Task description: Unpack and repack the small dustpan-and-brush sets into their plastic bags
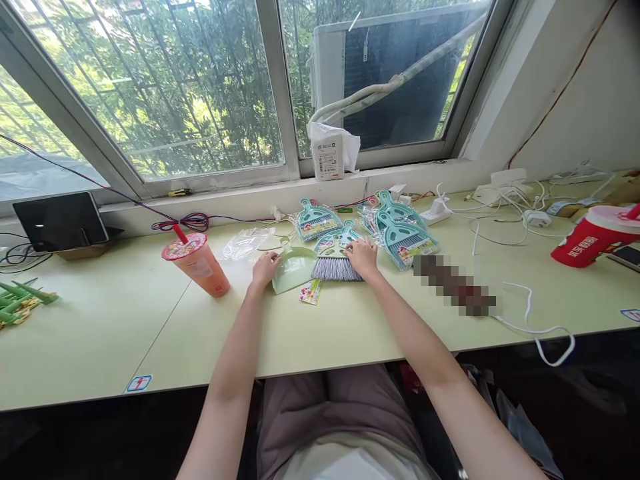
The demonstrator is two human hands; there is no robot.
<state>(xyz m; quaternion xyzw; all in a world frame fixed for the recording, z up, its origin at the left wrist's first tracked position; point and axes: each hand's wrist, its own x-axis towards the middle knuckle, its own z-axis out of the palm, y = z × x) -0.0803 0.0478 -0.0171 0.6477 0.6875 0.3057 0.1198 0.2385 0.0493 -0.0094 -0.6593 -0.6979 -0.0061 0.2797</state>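
A light green dustpan [295, 269] lies on the pale green table [200, 353], its left edge gripped by my left hand [267, 268], fingers closed. Just right of the pan is a small brush [336, 267] with grey bristles toward me. The closed fingers of my right hand [363, 257] are on the brush's right side. A colourful card [311, 292] lies flat below the pan and brush. Behind them are wrapped teal dustpan sets: one [316, 220] at the back left, several [403, 233] piled at the right.
An orange drink cup [203, 265] with a red straw stands left. Clear plastic wrap [247, 243] lies behind it. A tablet [60, 223] and green items [23, 300] are far left. At right are a blurred object [455, 287], white cables [543, 330] and a red cup [590, 240].
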